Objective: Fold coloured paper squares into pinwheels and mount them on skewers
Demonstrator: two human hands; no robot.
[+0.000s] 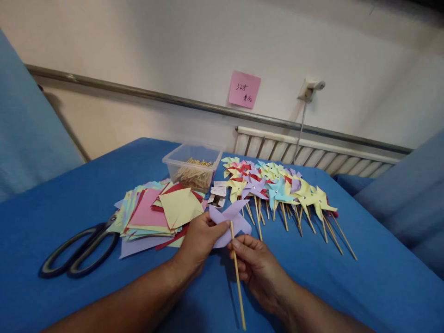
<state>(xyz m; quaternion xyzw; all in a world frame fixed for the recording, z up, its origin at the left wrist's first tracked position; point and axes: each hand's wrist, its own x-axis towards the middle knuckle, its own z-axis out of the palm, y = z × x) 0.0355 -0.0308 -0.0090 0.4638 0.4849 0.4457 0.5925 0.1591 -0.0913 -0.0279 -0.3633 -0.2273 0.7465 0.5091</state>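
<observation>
A lilac paper pinwheel point(239, 224) is held up between both hands, its folded blades spread out. My left hand point(199, 238) pinches it at the centre from the left, the thumb beside the tip of a thin wooden stick point(238, 286). The stick lies across the pinwheel's near side and slants down toward me. My right hand point(255, 263) grips the stick just below the paper, its fingers curled behind. Whether a pin joins stick and paper is hidden. Just behind the pinwheel stands a small open box point(218, 194) with dark contents.
Finished pinwheels point(277, 189) in several colours lie at the right. Coloured paper squares point(149, 208) are piled at the left, beside large black scissors point(79, 252). A clear plastic tub point(169, 162) of sticks stands behind. All rest on a blue-covered table point(138, 296).
</observation>
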